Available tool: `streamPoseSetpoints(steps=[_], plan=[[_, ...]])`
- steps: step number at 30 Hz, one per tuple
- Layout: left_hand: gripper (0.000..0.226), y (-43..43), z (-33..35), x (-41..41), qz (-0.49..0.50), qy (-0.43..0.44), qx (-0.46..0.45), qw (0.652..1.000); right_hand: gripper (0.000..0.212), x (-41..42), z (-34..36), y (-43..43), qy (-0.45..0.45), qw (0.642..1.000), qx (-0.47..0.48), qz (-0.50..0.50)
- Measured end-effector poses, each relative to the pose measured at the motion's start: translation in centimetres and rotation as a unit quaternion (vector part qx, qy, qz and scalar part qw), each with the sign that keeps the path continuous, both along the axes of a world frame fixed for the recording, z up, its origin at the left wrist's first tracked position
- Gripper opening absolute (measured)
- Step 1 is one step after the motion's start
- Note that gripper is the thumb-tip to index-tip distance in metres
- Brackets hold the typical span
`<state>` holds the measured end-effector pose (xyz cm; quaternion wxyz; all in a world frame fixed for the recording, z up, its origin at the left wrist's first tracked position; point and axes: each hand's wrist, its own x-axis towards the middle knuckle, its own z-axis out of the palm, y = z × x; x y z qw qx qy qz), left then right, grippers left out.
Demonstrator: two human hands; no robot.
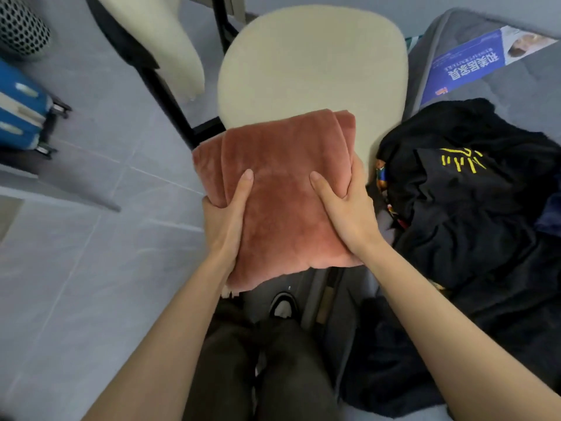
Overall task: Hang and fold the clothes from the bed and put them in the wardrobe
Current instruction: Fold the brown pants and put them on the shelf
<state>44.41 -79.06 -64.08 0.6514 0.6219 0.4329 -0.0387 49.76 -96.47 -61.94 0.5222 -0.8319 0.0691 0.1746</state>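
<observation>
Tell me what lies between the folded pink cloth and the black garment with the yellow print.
Head view: the right hand, gripping the folded pink cloth's edge, a strip of cream chair seat, and a multicoloured scrap beside the black garment.

The cloth (pixel 282 189) is dusty pink and plush, folded into a thick rectangle of several layers. It lies flat over the front edge of the chair (pixel 312 62) seat. The left hand (pixel 224 217) and right hand (pixel 346 208) grip its sides, thumbs on top. Black clothes (pixel 455 192) with a yellow print lie crumpled right of the chair.
</observation>
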Motion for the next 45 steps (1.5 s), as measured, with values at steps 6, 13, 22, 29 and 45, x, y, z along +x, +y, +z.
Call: streamPoseSetpoints(steps=[6, 13, 22, 29, 45], plan=[[0.088, 3.7, 5.0, -8.8, 0.079, -0.031, 0.005, 0.996, 0.063, -6.1, 5.5, 4.5, 0.011, 0.994, 0.068, 0.084], [0.079, 12.9, 11.8, -20.7, 0.150, -0.111, 0.062, 0.980, 0.062, -14.8, 12.7, 14.6, -0.038, 0.973, 0.119, 0.196], [0.072, 26.3, 27.2, -36.2, 0.238, -0.218, 0.156, 0.934, 0.063, -27.3, 26.8, 29.8, -0.130, 0.920, 0.208, 0.304], [0.100, 34.2, 41.9, -43.7, 0.315, -0.271, 0.223, 0.882, 0.064, -33.6, 41.3, 39.5, -0.169, 0.872, 0.271, 0.372], [0.100, 52.5, 68.3, -47.8, 0.355, -0.322, 0.339, 0.809, 0.056, -34.0, 66.5, 61.4, -0.273, 0.772, 0.332, 0.468]])
